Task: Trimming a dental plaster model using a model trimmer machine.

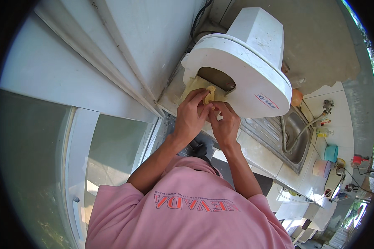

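A soft-looking yellow piece (pixel 210 93) sits at the fingertips, just before the dark opening (pixel 216 79) of a white machine (pixel 247 79). Its long axis runs roughly toward the machine, the far end tilted slightly right. The left hand (pixel 190 115) pinches its side; the right hand (pixel 226 124) bunches at its near end, though I can't tell whether it grips. This looks like two-handed fingertip shaping or parting; the next move seemingly calls for light, even pressure.
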`<state>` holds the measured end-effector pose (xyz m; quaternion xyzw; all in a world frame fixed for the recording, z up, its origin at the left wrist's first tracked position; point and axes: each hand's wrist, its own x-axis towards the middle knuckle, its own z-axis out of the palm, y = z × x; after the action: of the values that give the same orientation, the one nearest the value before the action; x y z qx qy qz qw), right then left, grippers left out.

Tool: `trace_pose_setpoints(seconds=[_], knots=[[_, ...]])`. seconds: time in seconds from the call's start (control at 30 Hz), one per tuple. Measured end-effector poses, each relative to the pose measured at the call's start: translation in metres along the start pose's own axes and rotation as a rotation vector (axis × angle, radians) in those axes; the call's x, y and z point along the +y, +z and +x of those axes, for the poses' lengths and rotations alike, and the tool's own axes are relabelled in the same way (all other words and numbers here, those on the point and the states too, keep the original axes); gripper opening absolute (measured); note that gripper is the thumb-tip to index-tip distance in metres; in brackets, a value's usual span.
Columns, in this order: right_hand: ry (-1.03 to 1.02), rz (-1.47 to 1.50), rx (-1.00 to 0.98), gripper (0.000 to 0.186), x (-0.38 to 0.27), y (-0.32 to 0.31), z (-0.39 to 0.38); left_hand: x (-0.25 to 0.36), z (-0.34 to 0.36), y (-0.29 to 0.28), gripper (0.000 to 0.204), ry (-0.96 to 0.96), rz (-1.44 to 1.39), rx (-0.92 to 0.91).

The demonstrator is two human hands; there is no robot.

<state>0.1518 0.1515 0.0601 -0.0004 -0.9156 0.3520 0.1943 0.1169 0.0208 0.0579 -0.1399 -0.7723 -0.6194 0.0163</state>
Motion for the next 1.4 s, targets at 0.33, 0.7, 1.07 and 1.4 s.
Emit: trace_pose_setpoints(seconds=[0.33,0.7,1.07,1.4], knots=[[0.040,-0.006,0.088,0.017,0.010,0.011,0.004,-0.015,0.012,0.010,0.033,0.122,0.070,0.000],[0.088,0.039,0.100,0.019,0.014,0.013,0.006,-0.022,0.017,0.011,0.033,0.102,0.014,-0.030],[0.091,0.056,0.106,0.019,0.009,0.012,0.005,-0.018,0.017,0.009,0.034,0.074,-0.007,-0.038],[0.045,0.075,0.028,0.019,0.000,0.027,0.017,-0.023,0.019,-0.007,0.035,-0.004,-0.023,0.017]])
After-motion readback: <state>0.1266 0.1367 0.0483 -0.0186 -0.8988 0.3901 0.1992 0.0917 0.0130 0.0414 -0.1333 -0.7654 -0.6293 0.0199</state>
